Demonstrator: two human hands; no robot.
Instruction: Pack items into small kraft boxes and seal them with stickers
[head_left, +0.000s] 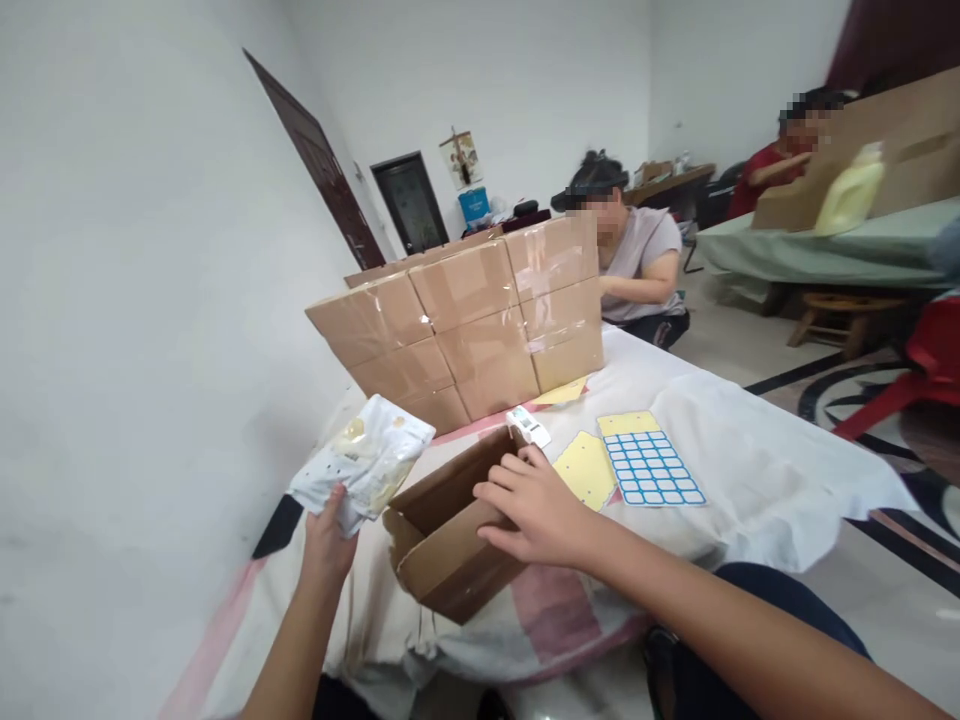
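My left hand (pixel 330 535) is closed on the lower edge of a shiny white plastic packet (pixel 367 455) with yellowish patches. It holds the packet up at the left of an open brown cardboard box (pixel 457 565). Over the right end of that box is my right hand (pixel 536 505), its fingers loosely bent and apart, with nothing seen in them. Whether the fingertips touch the box wall I cannot tell. Much of the box's inside is in shadow. Just behind the hand lies a small white object with a dark printed square (pixel 529 427).
Stacked, taped cartons (pixel 480 340) form a wall across the back of the cloth-covered table (pixel 765 450). A sheet of blue-edged labels (pixel 652 465) and yellow paper (pixel 585 470) lie at the right. One person (pixel 645 260) crouches beyond the cartons; another (pixel 772 170) is at a farther table.
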